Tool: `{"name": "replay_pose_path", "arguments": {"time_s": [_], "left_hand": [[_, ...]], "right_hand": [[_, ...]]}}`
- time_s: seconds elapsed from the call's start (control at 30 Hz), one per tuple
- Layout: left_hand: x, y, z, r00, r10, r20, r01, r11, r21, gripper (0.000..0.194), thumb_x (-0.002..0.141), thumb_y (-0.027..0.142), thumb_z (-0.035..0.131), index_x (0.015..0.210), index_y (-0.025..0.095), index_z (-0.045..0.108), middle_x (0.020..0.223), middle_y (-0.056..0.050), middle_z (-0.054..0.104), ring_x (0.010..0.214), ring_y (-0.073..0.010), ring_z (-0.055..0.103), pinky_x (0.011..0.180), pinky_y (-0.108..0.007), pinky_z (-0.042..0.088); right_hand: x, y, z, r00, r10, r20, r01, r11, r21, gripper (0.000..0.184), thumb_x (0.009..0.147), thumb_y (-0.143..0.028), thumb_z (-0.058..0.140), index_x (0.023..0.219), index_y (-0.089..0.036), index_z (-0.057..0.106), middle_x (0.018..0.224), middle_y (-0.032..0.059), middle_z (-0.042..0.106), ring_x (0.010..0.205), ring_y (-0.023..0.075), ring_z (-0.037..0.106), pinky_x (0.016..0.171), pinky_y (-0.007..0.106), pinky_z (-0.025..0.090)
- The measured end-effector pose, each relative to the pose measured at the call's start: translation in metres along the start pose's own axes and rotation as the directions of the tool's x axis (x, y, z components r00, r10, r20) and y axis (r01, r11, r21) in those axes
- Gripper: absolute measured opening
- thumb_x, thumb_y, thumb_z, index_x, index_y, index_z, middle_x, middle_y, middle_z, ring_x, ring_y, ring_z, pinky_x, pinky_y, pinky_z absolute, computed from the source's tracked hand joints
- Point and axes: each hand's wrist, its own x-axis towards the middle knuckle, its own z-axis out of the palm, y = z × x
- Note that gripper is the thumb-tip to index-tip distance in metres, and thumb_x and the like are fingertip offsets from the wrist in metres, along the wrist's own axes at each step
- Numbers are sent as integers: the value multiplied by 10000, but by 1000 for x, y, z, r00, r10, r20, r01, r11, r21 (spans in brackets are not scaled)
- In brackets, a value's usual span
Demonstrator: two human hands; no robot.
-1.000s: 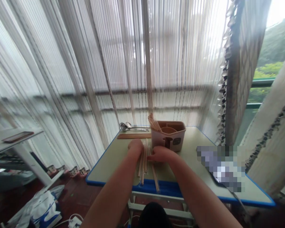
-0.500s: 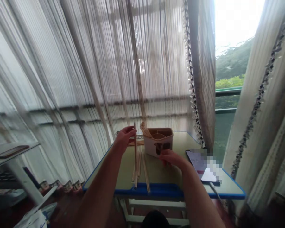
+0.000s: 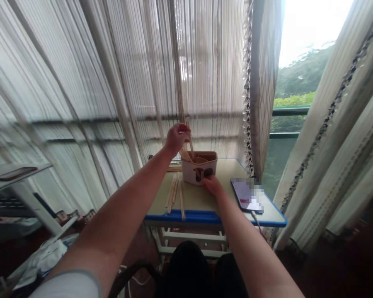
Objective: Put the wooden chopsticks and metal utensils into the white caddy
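Note:
My left hand (image 3: 176, 138) is closed around the upper part of a pair of thin wooden chopsticks (image 3: 191, 145), held nearly upright over the back left of a utensil holder (image 3: 190, 173). Their lower ends reach into it. The holder is white with a brown rim and dark shapes on its front; more chopsticks (image 3: 185, 155) lean inside at its left corner. With fingers against the holder's lower front, my right hand (image 3: 211, 184) grips it; some fingertips are hidden. Several loose chopsticks (image 3: 182, 199) lie on the table left of the holder.
The small table (image 3: 202, 205) has a blue edge. A phone (image 3: 245, 194) with a cable lies at its right. More sticks (image 3: 174, 169) lie behind the loose ones. A white shelf (image 3: 18, 169) stands left, and sheer curtains (image 3: 136, 82) hang behind the table.
My left hand has lifted chopsticks from left of the holder and brought them right, over its opening. My right hand stays at the holder's front. The view has shifted.

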Motion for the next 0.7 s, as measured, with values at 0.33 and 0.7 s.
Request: {"name": "replay_pose_path", "arguments": {"time_s": [0.33, 0.7], "left_hand": [[-15, -19, -7, 992, 130, 3, -102, 760, 641, 428, 716, 159, 617, 1129, 159, 504, 805, -26, 624, 704, -127, 593, 715, -271, 492], [-33, -40, -36, 920, 373, -121, -151, 621, 769, 263, 762, 179, 519, 1023, 167, 539, 921, -59, 605, 821, -170, 558, 810, -306, 443]], "right_hand": [[9, 11, 6, 997, 25, -75, -18, 995, 98, 265, 765, -314, 392, 665, -180, 597, 502, 13, 517, 427, 124, 480, 409, 218, 380], [4, 4, 7, 991, -101, -86, 94, 992, -86, 278, 752, -307, 446, 606, -164, 635, 540, 36, 576, 535, 144, 546, 517, 234, 368]]}}
